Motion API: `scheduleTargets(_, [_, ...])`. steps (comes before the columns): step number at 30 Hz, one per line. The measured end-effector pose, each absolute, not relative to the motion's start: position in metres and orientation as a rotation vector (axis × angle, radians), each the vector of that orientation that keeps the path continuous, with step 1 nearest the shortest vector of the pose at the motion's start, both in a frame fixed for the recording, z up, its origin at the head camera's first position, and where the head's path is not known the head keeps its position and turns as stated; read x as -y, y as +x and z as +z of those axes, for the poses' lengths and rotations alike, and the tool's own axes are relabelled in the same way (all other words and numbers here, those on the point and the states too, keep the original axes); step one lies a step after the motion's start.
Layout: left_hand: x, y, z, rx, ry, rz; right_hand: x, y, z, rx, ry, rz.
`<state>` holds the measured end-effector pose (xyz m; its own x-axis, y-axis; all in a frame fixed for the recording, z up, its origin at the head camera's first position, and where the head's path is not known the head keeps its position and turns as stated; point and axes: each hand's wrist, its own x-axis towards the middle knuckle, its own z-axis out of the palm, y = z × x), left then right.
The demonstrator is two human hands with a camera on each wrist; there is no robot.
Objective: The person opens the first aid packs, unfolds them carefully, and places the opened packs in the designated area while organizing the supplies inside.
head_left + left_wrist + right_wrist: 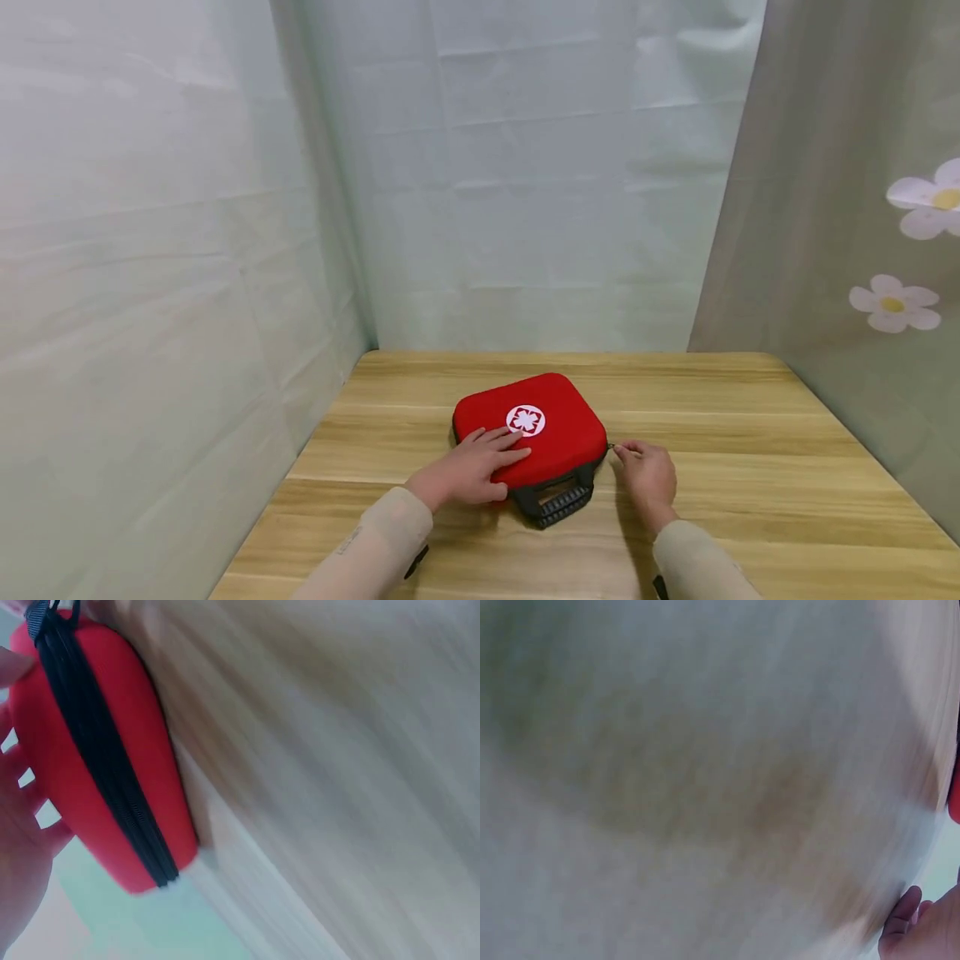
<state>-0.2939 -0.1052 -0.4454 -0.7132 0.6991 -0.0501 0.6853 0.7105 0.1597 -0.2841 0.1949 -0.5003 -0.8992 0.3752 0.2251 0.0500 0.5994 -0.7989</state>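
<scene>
A red first-aid case [555,433] with a white cross emblem [526,421] lies flat on the wooden table, its black handle [566,505] towards me. My left hand [476,471] rests on the lid's near left part, fingers spread, tips close to the emblem. At the case's right corner, the thumb and forefinger of my right hand [648,477] pinch a small zipper pull [611,447]. Along the case's side in the left wrist view, the black zipper [101,754] runs with its two edges together. The right wrist view catches only a sliver of the case [955,802].
The light wooden table [750,467] extends around the case on all sides. Pale curtains [540,192] hang behind it and to the left [150,250], and a flower-printed one [825,250] on the right.
</scene>
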Motion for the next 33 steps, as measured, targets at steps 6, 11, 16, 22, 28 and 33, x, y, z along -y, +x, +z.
scheduleTargets(6, [0.126, -0.303, -0.446, -2.861, 1.162, 0.195, -0.195, -0.283, -0.498, 2.511, -0.321, 1.236])
scheduleTargets(11, [0.130, -0.312, -0.448, -2.916, 1.157, 0.193, -0.193, -0.283, -0.496, 2.566, -0.308, 1.226])
scheduleTargets(16, [0.116, -0.316, -0.449, -3.015, 0.984, 0.222, -0.193, -0.283, -0.494, 2.586, -0.303, 1.219])
scheduleTargets(22, [0.073, -0.315, -0.446, -3.175, 0.758, 0.227, -0.195, -0.284, -0.497, 2.588, -0.319, 1.208])
scheduleTargets(28, [0.020, -0.315, -0.451, -3.277, 0.632, 0.082, -0.197, -0.284, -0.500, 2.583, -0.313, 1.200])
scheduleTargets(33, [-0.024, -0.313, -0.455, -3.345, 0.524, -0.056, -0.196, -0.282, -0.496, 2.577, -0.298, 1.208])
